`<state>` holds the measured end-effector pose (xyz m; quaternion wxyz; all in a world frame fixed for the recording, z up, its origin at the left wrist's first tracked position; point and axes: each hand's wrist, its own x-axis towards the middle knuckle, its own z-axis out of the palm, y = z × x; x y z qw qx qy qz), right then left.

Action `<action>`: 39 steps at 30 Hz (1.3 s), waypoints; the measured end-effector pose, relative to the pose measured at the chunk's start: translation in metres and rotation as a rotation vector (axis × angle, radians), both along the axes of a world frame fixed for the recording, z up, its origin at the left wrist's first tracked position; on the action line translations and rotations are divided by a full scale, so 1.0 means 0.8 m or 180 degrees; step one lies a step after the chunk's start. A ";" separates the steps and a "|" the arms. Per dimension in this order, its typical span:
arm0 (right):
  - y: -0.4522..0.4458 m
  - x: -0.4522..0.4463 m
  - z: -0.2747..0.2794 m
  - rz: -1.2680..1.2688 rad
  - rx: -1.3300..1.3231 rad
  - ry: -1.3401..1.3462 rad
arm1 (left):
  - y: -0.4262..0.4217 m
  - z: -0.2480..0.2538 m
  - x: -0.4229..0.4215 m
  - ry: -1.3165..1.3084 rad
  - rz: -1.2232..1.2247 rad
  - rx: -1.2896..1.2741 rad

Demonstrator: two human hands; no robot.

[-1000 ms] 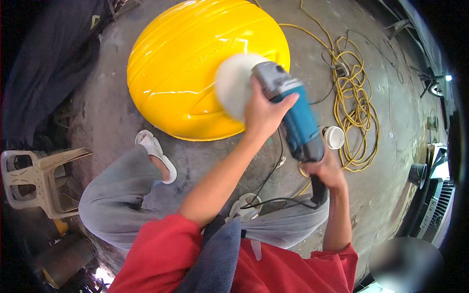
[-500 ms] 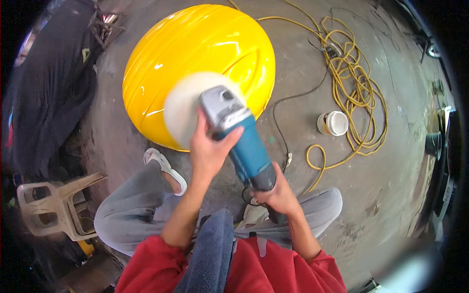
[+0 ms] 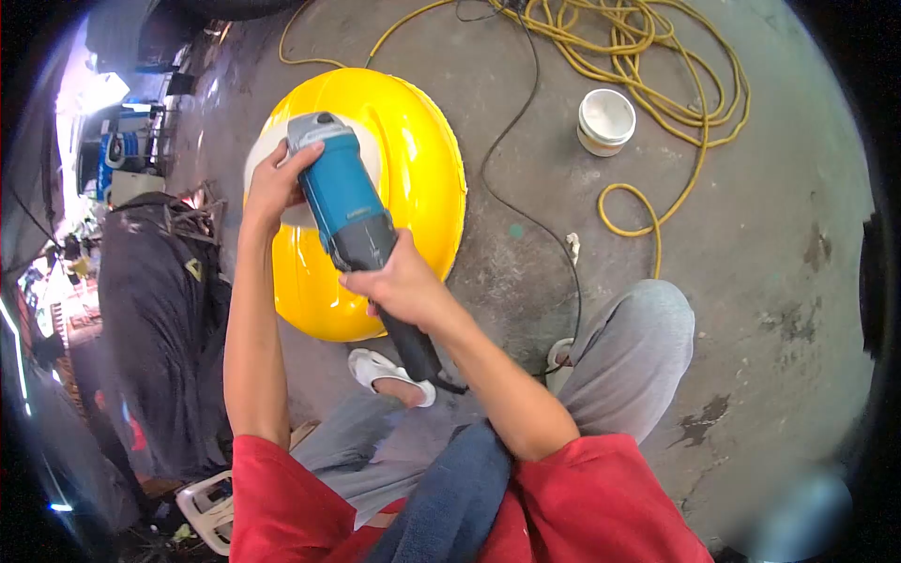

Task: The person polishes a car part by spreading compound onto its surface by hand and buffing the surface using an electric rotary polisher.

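Note:
Both my hands hold a blue and black electric polisher point(image 3: 345, 197) with a round white buffing pad point(image 3: 267, 158). The pad lies over the far left part of a glossy yellow moulded shell point(image 3: 427, 169) on the floor. My left hand point(image 3: 278, 188) is closed around the grey gear head, close to the pad. Farther back, my right hand point(image 3: 405, 286) is wrapped around the black rear body. A dark cord point(image 3: 526, 216) runs from the handle's end across the floor. Exactly how the pad meets the shell is hidden under the tool.
A white tub point(image 3: 606, 122) stands right of the shell, near a coiled yellow cable point(image 3: 657, 56). A dark draped cover point(image 3: 160, 338) and part of a plastic chair point(image 3: 208, 511) are on the left. My white shoe point(image 3: 392, 377) is just below the shell.
The view has shifted and turned. My hands have carried the polisher from the shell's near side to its far left part. Both hands keep their grip.

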<state>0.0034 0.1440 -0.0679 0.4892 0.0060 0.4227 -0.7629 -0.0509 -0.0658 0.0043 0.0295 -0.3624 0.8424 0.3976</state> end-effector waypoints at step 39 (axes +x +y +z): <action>-0.019 0.048 -0.201 -0.0073 0.1217 -0.1022 | 0.260 0.099 0.452 0.4106 0.3782 0.0252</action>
